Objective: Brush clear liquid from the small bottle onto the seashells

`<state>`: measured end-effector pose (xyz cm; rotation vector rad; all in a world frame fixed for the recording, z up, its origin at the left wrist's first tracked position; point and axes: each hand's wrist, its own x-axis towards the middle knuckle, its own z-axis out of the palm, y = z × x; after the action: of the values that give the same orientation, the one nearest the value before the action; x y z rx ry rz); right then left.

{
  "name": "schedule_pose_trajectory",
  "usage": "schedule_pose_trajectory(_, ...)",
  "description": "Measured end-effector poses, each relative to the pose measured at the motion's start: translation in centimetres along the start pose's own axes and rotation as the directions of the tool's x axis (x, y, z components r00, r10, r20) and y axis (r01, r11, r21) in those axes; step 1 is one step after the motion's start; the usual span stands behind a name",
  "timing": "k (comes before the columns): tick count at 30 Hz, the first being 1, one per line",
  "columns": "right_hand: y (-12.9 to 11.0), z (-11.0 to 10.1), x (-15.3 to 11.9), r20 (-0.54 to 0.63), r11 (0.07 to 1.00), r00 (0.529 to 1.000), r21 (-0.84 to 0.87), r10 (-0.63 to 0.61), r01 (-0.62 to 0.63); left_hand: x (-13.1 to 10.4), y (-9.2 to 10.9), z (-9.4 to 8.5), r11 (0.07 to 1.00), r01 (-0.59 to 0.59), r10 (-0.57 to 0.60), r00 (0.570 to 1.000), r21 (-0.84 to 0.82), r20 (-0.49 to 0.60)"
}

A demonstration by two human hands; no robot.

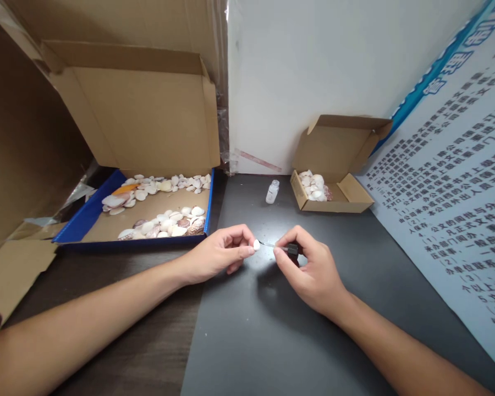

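Note:
Between thumb and fingertips, my left hand [226, 250] pinches a small white seashell [256, 245]. My right hand [309, 269] grips a thin brush [268, 244] with a black cap [292, 252] as its handle. The brush's tip reaches to the shell's right edge; I cannot tell whether it touches. Behind both hands stands a small uncapped bottle [273, 192] with a whitish label, upright on the dark grey mat [239, 341].
At the left, an open blue-sided cardboard box [103, 225] holds two groups of shells [169, 223]. A smaller open carton [334, 206] with white shells [313, 186] sits at the back right. A printed sheet [449, 220] borders the right side; a white panel [313, 60] rises behind.

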<state>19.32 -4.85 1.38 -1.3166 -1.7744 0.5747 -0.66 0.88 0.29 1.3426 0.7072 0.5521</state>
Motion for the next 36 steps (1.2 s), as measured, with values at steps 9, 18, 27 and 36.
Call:
schedule_pose_trajectory(9, -0.05, 0.05, -0.15, 0.006, 1.0, 1.0, 0.002, -0.012, 0.012, 0.03, -0.06, -0.11, 1.0, -0.009, 0.009, 1.0, -0.015, 0.017)
schedule_pose_trajectory(18, -0.05, -0.1, -0.16, -0.017, 0.995, 0.997, 0.069, -0.075, 0.076, 0.03, -0.25, -0.46, 0.997, -0.009, 0.011, 0.999, -0.071, 0.03)
schedule_pose_trajectory(27, 0.02, -0.22, -0.23, -0.012, 0.999, 1.0, 0.039, -0.028, 0.029, 0.2, -0.44, -0.66, 0.991, -0.006, 0.012, 0.999, -0.136, 0.046)
schedule_pose_trajectory(36, 0.24, -0.01, -0.02, 0.013, 1.0, 1.0, -0.001, -0.009, 0.009, 0.09, -0.48, -0.7, 0.99, 0.009, -0.001, 0.998, -0.141, 0.057)
